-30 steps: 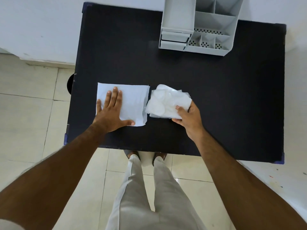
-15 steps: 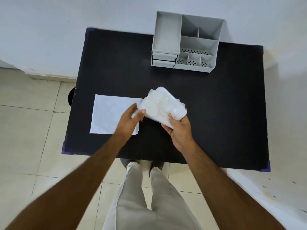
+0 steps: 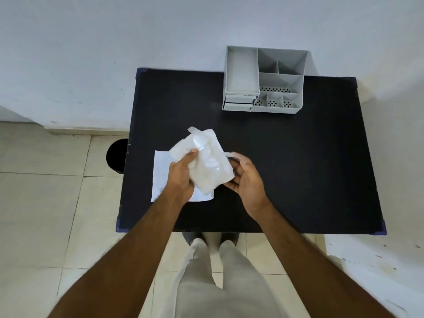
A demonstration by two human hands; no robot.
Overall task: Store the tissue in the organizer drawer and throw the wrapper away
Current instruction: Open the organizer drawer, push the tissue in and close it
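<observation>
A crinkled clear plastic wrapper (image 3: pixel 207 161) is held above the black table, and my left hand (image 3: pixel 182 177) grips its left side. My right hand (image 3: pixel 244 177) is at the wrapper's right edge with fingers curled against it, a thin strip of plastic looping over its fingertips. A flat white tissue (image 3: pixel 160 177) lies on the table beneath my left hand, partly hidden by hand and wrapper. The grey organizer (image 3: pixel 263 81) stands at the table's far edge, with closed drawers (image 3: pixel 238 103) at its front left.
The black table (image 3: pixel 298 168) stands against a white wall. A black round bin (image 3: pixel 115 156) sits on the tiled floor just off the table's left edge. My legs and feet show below the near edge.
My left hand left the tissue and took hold of the wrapper. The wrapper rose off the table and swung left over the tissue. The view pulled back.
</observation>
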